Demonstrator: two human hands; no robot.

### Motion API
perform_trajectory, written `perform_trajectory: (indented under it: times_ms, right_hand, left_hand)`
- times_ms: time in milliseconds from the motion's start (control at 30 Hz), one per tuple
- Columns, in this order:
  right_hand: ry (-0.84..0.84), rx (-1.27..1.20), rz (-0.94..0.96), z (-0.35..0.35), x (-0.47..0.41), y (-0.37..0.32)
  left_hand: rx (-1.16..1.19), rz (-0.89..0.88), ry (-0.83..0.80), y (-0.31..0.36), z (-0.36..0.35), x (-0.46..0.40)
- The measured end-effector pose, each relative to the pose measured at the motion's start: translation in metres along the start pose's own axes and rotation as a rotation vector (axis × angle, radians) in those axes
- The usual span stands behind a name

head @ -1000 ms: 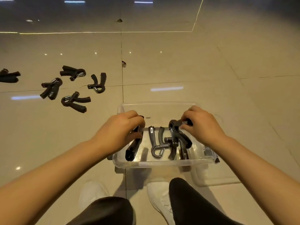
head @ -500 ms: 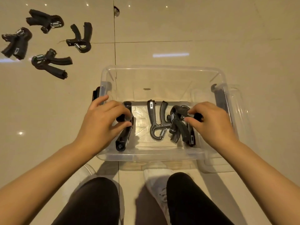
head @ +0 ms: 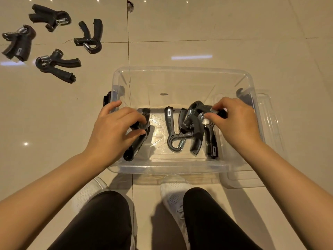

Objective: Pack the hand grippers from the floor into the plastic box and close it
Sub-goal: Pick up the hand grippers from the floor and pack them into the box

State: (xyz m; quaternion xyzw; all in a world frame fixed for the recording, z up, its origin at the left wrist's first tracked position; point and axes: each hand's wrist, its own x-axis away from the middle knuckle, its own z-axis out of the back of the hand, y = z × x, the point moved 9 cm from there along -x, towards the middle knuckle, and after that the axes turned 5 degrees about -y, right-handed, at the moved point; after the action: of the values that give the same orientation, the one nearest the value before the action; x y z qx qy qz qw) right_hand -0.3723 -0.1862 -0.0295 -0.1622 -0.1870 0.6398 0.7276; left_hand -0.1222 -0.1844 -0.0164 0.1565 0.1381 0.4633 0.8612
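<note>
Views: you have one, the wide-angle head camera.
Position: it sits on your head, above your knees.
Direction: it faces forward and steeply down at the floor (head: 198,24).
Nearness: close; the plastic box (head: 180,71) fills mid-frame, and both forearms enter from the bottom corners.
Overlap: none.
</note>
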Motion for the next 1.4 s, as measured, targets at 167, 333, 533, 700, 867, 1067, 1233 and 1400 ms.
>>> perform_trajectory:
  times_ms: [167,333,533,700,867,1067,1233,1400]
  right_hand:
    - [-0.371,0.389,-0.100,-0.037,0.009,0.020]
    - [-0.628,0.632,-0.107,-0.070,0.014,0.024]
    - [-0.733,0.681,-0.100,-0.077,0.016,0.025]
    - [-0.650,0.356,0.107,-0.070,0.002,-0.027]
    - [-0.565,0.113,0.531,-0.074,0.001,-0.107]
    - [-0.584,0.010,0.538,-0.099,-0.004,-0.122]
    - [-0.543,-0.082,0.527,-0.104,0.001,-0.128]
    - [-0.474,-0.020,0.494,-0.101,-0.002,-0.119]
  left_hand:
    - [0.004,-0.006,0.012,0.000,0.000,0.001]
    - [0.011,-0.012,0.020,0.000,0.001,0.002]
    - [-0.001,-0.049,0.045,0.001,0.001,0.003]
    - [0.102,-0.082,0.079,0.001,0.005,0.006]
    - [0.192,-0.107,0.094,0.006,0.008,0.008]
    - [0.189,-0.108,0.114,0.004,0.008,0.009]
    - [0.183,-0.100,0.144,0.004,0.011,0.009]
    - [0.211,-0.014,0.176,-0.004,0.012,0.007]
